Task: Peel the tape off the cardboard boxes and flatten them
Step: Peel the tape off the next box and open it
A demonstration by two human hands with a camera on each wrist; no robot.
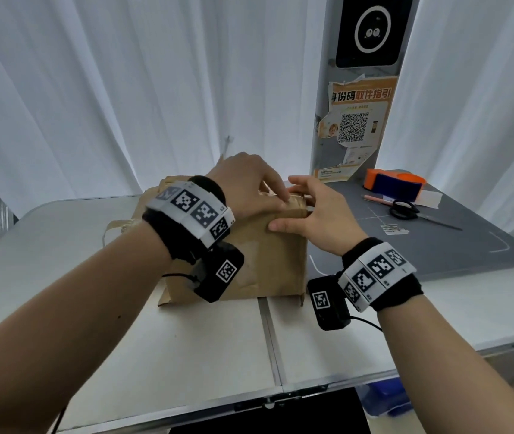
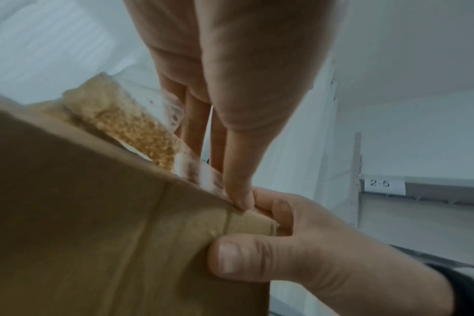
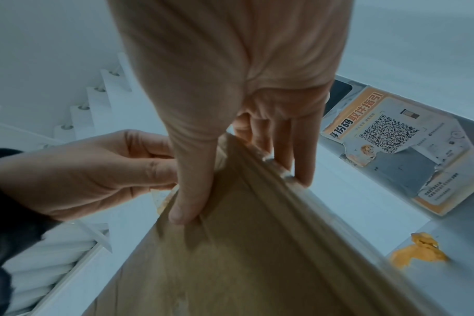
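A brown cardboard box (image 1: 268, 261) stands on the white folding table (image 1: 187, 339). My left hand (image 1: 282, 203) reaches over the box top, and its thumb and fingers pinch the brown tape (image 1: 296, 202) at the top right corner. In the left wrist view the thumb tip (image 2: 240, 201) presses on that edge, next to a lifted, fibre-covered tape strip (image 2: 187, 162). My right hand (image 1: 296, 211) grips the same corner, with its thumb (image 3: 187, 209) on the near face and its fingers (image 3: 298, 160) over the far side.
A loose tape strip (image 1: 118, 227) curls off the box's left side. On the grey cutting mat (image 1: 437, 239) at the right lie an orange tape dispenser (image 1: 393, 183), black scissors (image 1: 406, 209) and a pen (image 1: 377, 199). A pillar with a poster (image 1: 356, 120) stands behind.
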